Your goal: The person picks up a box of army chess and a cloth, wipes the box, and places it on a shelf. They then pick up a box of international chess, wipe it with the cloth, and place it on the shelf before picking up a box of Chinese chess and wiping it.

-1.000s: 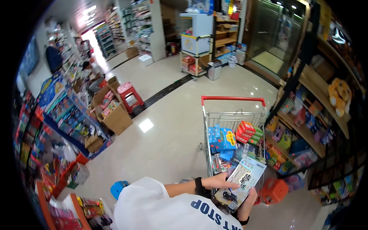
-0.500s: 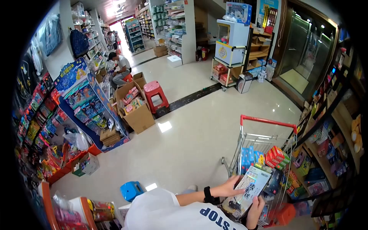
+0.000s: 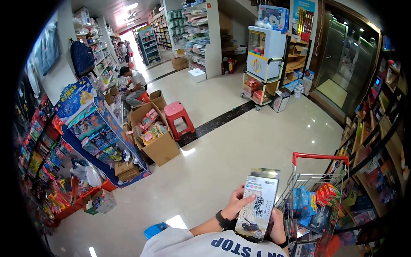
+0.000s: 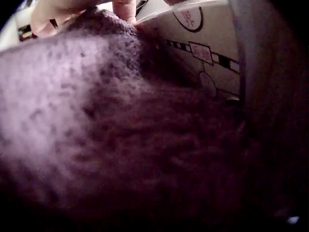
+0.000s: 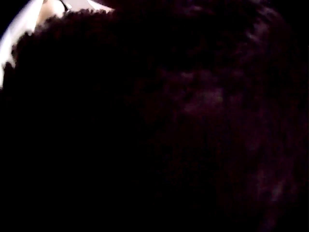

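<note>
In the head view, a white and grey army chess box (image 3: pixel 258 205) with black lettering and a tank picture is held upright before the person's chest. The left hand (image 3: pixel 233 204) grips its left side, thumb lying over the front face. Lower down, the right hand (image 3: pixel 277 226) holds the opposite edge, its fingers partly hidden behind the box. The left wrist view shows fingertips (image 4: pixel 124 10) near a printed panel (image 4: pixel 203 50) with board-like markings. Almost all of the right wrist view is dark.
A shopping cart (image 3: pixel 295 180) with blue boxes (image 3: pixel 303 201) and red boxes (image 3: pixel 329 193) stands right of the hands. A blue stool (image 3: pixel 155 230) is low on the left. Farther off are a red stool (image 3: pixel 176 112), an open carton (image 3: pixel 162 147) and a seated person (image 3: pixel 136 85).
Both hands have brought the army chess box from over the cart to its left, nearer the chest and more upright. The head view has swung left, so the cart sits farther right.
</note>
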A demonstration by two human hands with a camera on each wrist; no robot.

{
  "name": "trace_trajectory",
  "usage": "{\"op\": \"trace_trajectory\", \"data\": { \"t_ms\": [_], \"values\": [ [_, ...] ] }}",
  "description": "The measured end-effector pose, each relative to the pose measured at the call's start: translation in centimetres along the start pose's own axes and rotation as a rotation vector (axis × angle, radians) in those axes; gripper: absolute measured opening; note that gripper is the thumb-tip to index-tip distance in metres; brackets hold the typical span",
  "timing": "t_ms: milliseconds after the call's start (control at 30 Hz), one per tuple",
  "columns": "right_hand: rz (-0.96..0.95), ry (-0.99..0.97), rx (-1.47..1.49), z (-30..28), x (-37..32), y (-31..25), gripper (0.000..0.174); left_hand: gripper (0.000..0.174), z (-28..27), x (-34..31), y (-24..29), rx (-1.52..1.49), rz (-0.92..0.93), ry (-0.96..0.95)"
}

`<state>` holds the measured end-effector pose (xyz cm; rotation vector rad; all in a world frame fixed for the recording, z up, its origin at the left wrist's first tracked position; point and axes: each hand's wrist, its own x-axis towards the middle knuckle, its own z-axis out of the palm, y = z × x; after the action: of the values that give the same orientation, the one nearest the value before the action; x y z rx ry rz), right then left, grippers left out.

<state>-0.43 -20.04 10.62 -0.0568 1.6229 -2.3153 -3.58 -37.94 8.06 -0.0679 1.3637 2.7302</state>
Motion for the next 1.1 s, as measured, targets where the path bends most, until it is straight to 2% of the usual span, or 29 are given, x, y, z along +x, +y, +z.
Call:
{"op": "trace_trajectory", "data": {
  "t_ms": [33,133,167,200,267,333,400,433,467,533,600,667,700,733,767,800,833,933,967,1100],
  "values": [
    [0.111,-0.063,0.196,0.3,1.5,0.7,0.043,0.021,-0.2,0.1,1.3,-0.026,0.037,0.067],
    [0.448,-0.102,0.39,1.1,5.0,0.4,0.041,0.023,-1.9,0.8,3.0,0.32,0.332,0.158],
    [0.499,-0.138,0.394,1.0,6.2,0.6,0.039,0.023,-1.5,0.9,4.1,0.342,0.355,0.164],
    [0.507,-0.171,0.331,0.6,7.6,1.3,0.038,0.022,-1.7,1.3,4.6,0.361,0.352,0.159],
    [0.579,-0.224,0.336,0.3,10.3,3.0,0.04,0.022,-2.5,2.4,4.7,0.284,0.212,0.204],
    [0.735,-0.288,0.414,1.0,13.3,3.5,0.043,0.021,-2.9,4.1,5.6,0.294,0.16,0.27],
    [0.747,-0.322,0.379,1.9,16.0,3.8,0.045,0.041,-2.9,6.1,6.7,0.29,0.191,0.251],
    [0.799,-0.281,0.332,2.8,17.4,2.6,0.045,0.044,-5.2,7.6,5.5,0.322,0.216,0.278],
    [0.769,-0.399,0.303,1.9,19.4,4.2,0.044,0.048,-7.2,9.4,4.7,0.348,0.24,0.305],
    [0.741,-0.494,0.306,1.2,22.6,3.2,0.043,0.045,-6.0,12.8,6.4,0.218,0.262,0.331],
    [0.788,-0.532,0.424,0.7,25.8,1.5,0.044,0.04,-7.0,16.7,6.9,0.17,0.314,0.447],
    [0.712,-0.522,0.488,0.5,28.9,-2.4,0.051,0.037,-6.0,20.8,8.5,0.092,0.394,0.525],
    [0.673,-0.67,0.579,-0.5,30.7,-3.5,0.053,0.035,-5.1,22.7,9.5,0.044,0.402,0.492],
    [0.611,-0.625,0.522,-1.0,32.2,-4.7,0.054,0.034,-4.2,24.1,10.6,-0.003,0.408,0.464],
    [0.423,-0.665,0.363,-1.7,33.5,-6.6,0.053,0.034,-5.8,25.8,10.5,-0.033,0.385,0.455],
    [0.233,-0.699,0.202,-2.3,34.6,-8.0,0.052,0.034,-4.1,27.0,11.4,-0.064,0.384,0.391],
    [0.148,-0.797,0.176,-2.9,36.8,-7.5,0.042,0.037,-3.3,28.7,11.7,-0.04,0.395,0.408],
    [-0.181,-0.792,-0.26,-4.3,41.0,-8.8,0.033,0.044,-2.2,32.6,11.5,-0.072,0.336,0.4],
    [-0.251,-0.741,-0.305,-4.8,41.8,-9.8,0.03,0.046,-1.9,33.6,11.2,-0.106,0.299,0.389],
    [-0.127,-0.61,-0.126,-7.2,44.0,-10.6,0.029,0.07,-1.1,38.9,10.1,-0.101,0.357,0.313]
  ]
}}
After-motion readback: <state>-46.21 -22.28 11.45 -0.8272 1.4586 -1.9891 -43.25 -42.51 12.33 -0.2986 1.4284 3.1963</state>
